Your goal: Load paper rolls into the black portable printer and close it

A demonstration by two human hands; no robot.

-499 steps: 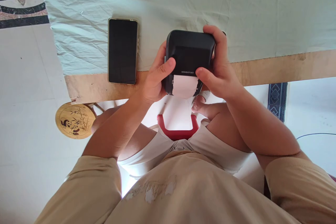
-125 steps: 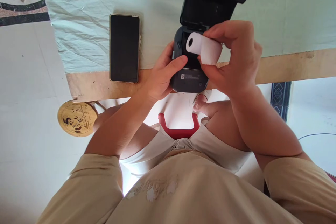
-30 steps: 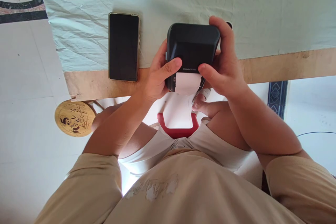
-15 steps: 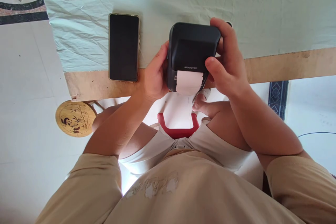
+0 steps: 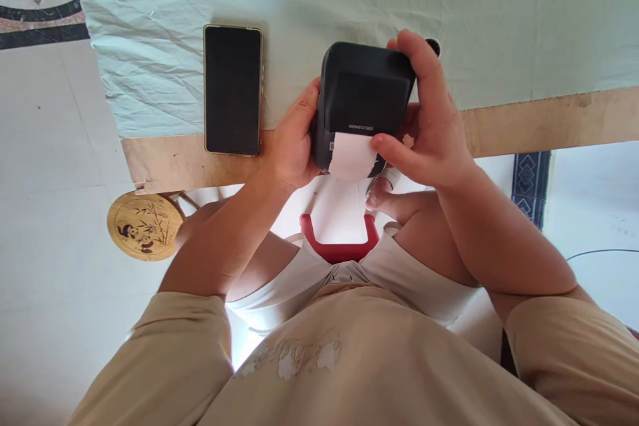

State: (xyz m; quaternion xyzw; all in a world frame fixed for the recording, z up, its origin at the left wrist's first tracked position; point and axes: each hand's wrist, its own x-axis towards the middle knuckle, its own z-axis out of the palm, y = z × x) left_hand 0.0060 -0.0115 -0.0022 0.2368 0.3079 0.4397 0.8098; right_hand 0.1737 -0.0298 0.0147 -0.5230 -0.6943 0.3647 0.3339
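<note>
Gripping from both sides, one black label printer (image 5: 364, 103) is held just above the near edge of the tabletop (image 5: 524, 123), its lid shut. The left hand (image 5: 292, 150) is wrapped against the printer's left flank, its grip clenched on the casing. The right hand (image 5: 432, 123) is curled over the far right corner, its grip likewise closed on the printer, and its thumb tip is laid at the right edge of the paper strip (image 5: 351, 156). That single white strip is seen emerging from the slot on the printer's near face, pointing back toward the body, so it lies just inside the right thumb and between the two grips; the right hand is the nearer to it. The printer's long axis runs away from the body. One dark smartphone (image 5: 232, 88) lies flat on the pale cloth (image 5: 499, 13), just beyond the left hand's outer side, untouched.
</note>
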